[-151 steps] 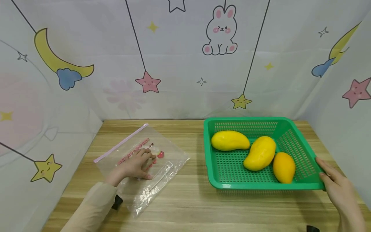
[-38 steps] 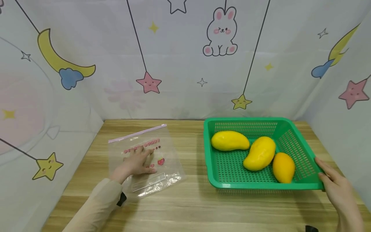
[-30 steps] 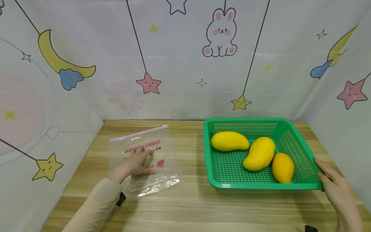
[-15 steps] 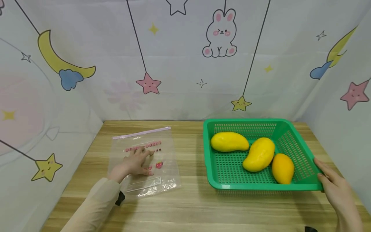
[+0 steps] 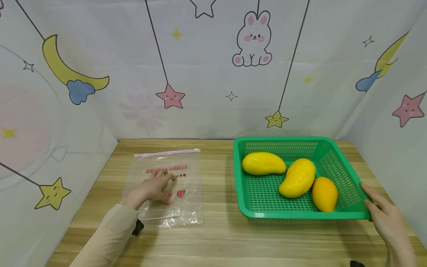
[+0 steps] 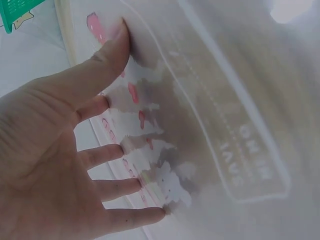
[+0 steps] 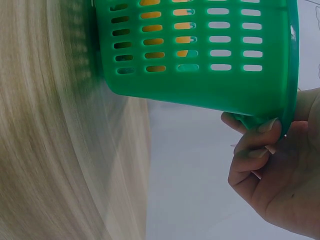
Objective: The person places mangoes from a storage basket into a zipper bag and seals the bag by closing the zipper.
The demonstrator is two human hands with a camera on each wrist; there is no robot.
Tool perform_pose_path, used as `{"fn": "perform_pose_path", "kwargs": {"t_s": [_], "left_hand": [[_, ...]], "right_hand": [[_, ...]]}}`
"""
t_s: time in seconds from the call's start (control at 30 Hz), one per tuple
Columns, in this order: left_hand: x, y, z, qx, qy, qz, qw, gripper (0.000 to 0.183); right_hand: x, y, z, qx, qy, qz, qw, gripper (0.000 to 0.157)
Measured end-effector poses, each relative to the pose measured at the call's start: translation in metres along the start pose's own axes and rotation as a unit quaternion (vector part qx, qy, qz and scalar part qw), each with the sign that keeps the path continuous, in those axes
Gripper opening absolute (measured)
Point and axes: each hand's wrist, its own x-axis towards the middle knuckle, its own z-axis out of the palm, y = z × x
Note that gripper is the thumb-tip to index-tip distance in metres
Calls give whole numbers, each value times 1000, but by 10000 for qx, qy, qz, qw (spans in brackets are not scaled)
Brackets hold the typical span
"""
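Observation:
A clear zip bag with pink lettering and a strawberry print lies flat on the left of the table, its pale purple slider edge toward the back. My left hand rests on it with spread fingers; in the left wrist view the fingertips touch the plastic. On the right stands a green plastic basket holding a left mango, a middle mango and a more orange right mango. With curled fingers my right hand grips the basket's near right rim, as the right wrist view shows.
The wooden table is bordered by a white printed cloth at the back and both sides. Bare wood lies between the bag and the basket and along the front.
The bag has turned clockwise under my left hand, so its slider edge now runs nearly parallel to the table's back edge. My right hand has kept its grip on the basket, which stays put.

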Motion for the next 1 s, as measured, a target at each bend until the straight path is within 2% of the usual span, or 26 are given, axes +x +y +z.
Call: {"fn": "perform_pose_path", "kwargs": {"t_s": [0.33, 0.57, 1.0], "left_hand": [[0, -2, 1, -117, -44, 130, 9998, 82], [0, -7, 0, -192, -143, 304, 9993, 83], [-3, -5, -3, -347, -408, 369, 9979, 81]], "right_hand": [[-1, -2, 0, 19, 27, -53, 10000, 48], [-1, -6, 0, -653, 114, 6, 9978, 48], [-3, -5, -1, -614, 134, -52, 9980, 48]]}}
